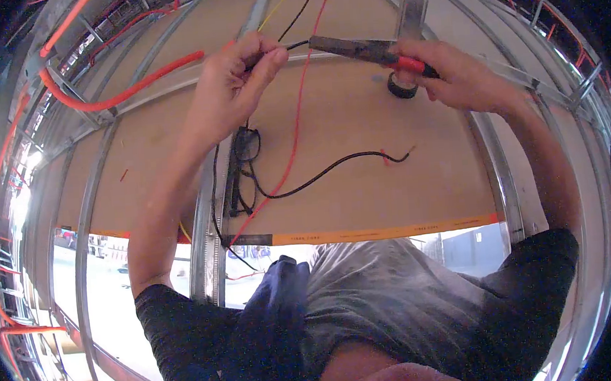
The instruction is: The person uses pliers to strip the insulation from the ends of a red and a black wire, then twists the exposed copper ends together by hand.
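At the upper middle, my left hand [244, 78] pinches a black wire [297, 45] between thumb and fingers. My right hand [457, 74] is wrapped round the red handle of a pair of pliers [356, 47], whose dark jaws point left and meet the end of that wire. Just below the pliers' handle is a roll of black tape [402, 86]. A red wire [299, 106] hangs down between my hands. Another black cable [332, 164] curves across the brown board, with a bit of red near its bare tip. Eyeglasses [247, 145] lie against the metal stud below my left hand.
A brown board [390, 191] with an orange-edged strip spans the middle. Metal studs [206, 254] run along it on both sides. An orange conduit [125, 95] curves in at the upper left. A yellow wire [280, 5] runs at the top.
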### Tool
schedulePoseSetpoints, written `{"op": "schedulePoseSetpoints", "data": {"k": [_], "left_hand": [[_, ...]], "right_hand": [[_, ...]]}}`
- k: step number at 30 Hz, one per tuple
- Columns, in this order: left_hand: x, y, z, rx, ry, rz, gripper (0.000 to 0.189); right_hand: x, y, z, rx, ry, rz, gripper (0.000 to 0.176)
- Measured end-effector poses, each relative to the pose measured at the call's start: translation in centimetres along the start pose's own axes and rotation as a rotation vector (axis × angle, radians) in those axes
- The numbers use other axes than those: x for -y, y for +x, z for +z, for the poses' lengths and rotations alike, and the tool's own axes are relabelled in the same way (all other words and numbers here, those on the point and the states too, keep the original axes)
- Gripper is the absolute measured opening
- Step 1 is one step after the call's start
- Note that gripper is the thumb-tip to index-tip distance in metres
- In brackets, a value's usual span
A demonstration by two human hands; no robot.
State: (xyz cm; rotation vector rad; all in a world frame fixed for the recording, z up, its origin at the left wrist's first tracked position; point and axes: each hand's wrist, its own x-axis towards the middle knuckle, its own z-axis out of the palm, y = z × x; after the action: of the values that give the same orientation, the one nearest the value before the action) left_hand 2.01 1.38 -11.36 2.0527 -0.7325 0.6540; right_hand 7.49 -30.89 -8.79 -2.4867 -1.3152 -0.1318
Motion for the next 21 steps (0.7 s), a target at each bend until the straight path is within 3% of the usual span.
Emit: {"op": "schedulePoseSetpoints", "data": {"k": [4, 7, 19, 21], "left_hand": [[-0.2, 0.0, -0.2, 0.014, 0.027, 0.018, 0.016], [0.1, 0.0, -0.2, 0.013, -0.007, 0.036, 0.016], [-1.0, -0.4, -0.4, 0.053, -0.006, -0.018, 0.016], [-1.5, -0.4, -1.3, 0.220, 0.244, 0.145, 0.010]], "right_hand": [[0.3, -0.2, -0.2, -0.002, -0.018, 0.028, 0.032], [-1.0, -0.2, 0.5, -0.034, -0.030, -0.071, 0.032], [0.9, -0.6, -0.2, -0.033, -0.066, 0.034, 0.021], [1.2, -1.3, -1.2, 0.039, -0.036, 0.036, 0.017]]}}
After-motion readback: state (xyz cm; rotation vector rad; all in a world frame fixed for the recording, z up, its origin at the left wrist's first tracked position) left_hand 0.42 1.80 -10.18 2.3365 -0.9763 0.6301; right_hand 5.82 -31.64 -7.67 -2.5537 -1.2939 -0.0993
